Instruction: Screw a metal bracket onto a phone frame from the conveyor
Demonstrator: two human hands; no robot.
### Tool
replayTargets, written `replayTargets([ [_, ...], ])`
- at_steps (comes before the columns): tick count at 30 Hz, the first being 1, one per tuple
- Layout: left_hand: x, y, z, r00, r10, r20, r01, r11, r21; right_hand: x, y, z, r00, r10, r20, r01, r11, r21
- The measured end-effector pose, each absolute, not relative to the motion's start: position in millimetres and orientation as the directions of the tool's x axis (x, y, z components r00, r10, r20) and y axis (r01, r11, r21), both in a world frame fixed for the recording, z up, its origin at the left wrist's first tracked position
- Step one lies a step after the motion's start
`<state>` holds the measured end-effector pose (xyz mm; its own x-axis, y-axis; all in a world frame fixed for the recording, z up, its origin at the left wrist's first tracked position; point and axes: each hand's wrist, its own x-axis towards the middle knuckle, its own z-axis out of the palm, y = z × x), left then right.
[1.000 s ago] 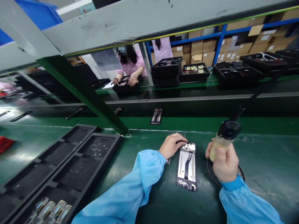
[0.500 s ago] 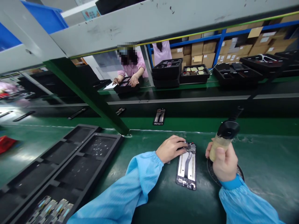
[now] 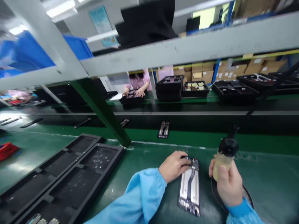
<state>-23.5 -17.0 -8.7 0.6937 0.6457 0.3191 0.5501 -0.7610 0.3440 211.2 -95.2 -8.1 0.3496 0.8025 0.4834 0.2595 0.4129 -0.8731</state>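
Down in the lower middle of the frame, a phone frame [image 3: 189, 186] lies flat on the green table [image 3: 144, 155], open side up, long axis running away from the camera. The left hand [image 3: 174, 165] comes in from a blue sleeve [image 3: 140, 199] and rests palm down on the far end of it, fingers [image 3: 184, 161] bent onto the top edge; whether they pinch anything there, I cannot tell. Just to the right, the right hand [image 3: 227, 183] is wrapped tight around a yellowish tool [image 3: 223, 158] with a black top, held upright and clear of the phone frame. Under that hand sits a round black dish [image 3: 214, 194], mostly covered. At lower left, long black trays [image 3: 70, 174] stretch across the table, with small bright parts in the nearest corner. Beyond, at the centre of the frame, a second phone frame [image 3: 163, 129] lies alone on the belt. Up in the middle distance, a person in pink [image 3: 139, 82] has both hands on a black tray [image 3: 132, 99], with stacked trays and cardboard boxes to the right.
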Motion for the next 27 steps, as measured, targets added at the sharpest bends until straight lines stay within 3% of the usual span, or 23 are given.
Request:
replayTargets([
  [6, -22.8, -17.1, -8.0, 0.714, 0.648, 0.265, 0.592, -0.761, 0.268, 204.7, -97.2, -9.7, 0.404, 0.841, 0.359, 0.189, 0.308, -0.933],
  [10, -27.6, -51.7, -11.3, 0.685, 0.659, 0.31, 0.61, -0.752, 0.25, 206.6, -93.7, -6.3, 0.415, 0.846, 0.334, 0.052, 0.345, -0.937],
  [15, -30.2, -101.6, -16.1, 0.624, 0.67, 0.401, 0.575, -0.742, 0.344, 208.9, -91.3, 9.3, 0.42, 0.842, 0.339, -0.053, 0.396, -0.917],
  [21, -28.2, -110.1, -23.4, 0.576, 0.72, 0.387, 0.539, -0.69, 0.483, 198.9, -91.8, 20.2, 0.39, 0.842, 0.373, -0.059, 0.427, -0.902],
  [23, -27.2, -104.8, -34.2, 0.57, 0.713, 0.409, 0.548, -0.701, 0.457, 193.2, -93.3, 18.3, 0.431, 0.829, 0.355, -0.053, 0.416, -0.908],
  [27, -24.0, -71.4, -31.6, 0.637, 0.629, 0.447, 0.558, -0.775, 0.296, 181.9, -90.8, 14.2, 0.473, 0.809, 0.35, -0.015, 0.404, -0.914],
])
